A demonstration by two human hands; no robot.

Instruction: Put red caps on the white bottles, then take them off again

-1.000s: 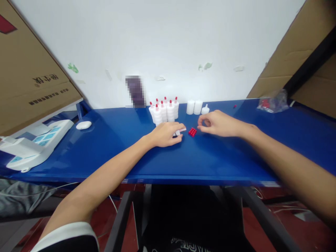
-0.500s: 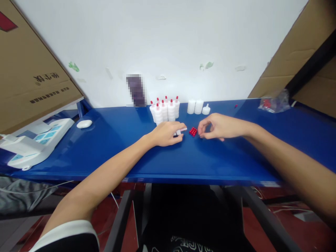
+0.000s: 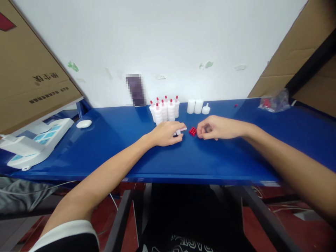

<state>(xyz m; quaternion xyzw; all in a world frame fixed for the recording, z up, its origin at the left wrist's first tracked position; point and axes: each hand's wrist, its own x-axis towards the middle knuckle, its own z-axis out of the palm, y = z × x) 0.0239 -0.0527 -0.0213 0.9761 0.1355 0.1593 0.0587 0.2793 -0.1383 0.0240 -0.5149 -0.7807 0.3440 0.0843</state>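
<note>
Caps (image 3: 192, 131) between hands; bottles (image 3: 164, 110) behind, on table (image 3: 110, 147).

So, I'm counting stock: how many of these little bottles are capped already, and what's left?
Six white bottles with red caps stand grouped at the back of the blue table. The left hand holds a small white piece, the right hand pinches at the cluster of loose red caps. Three uncapped white bottles remain behind.
</note>
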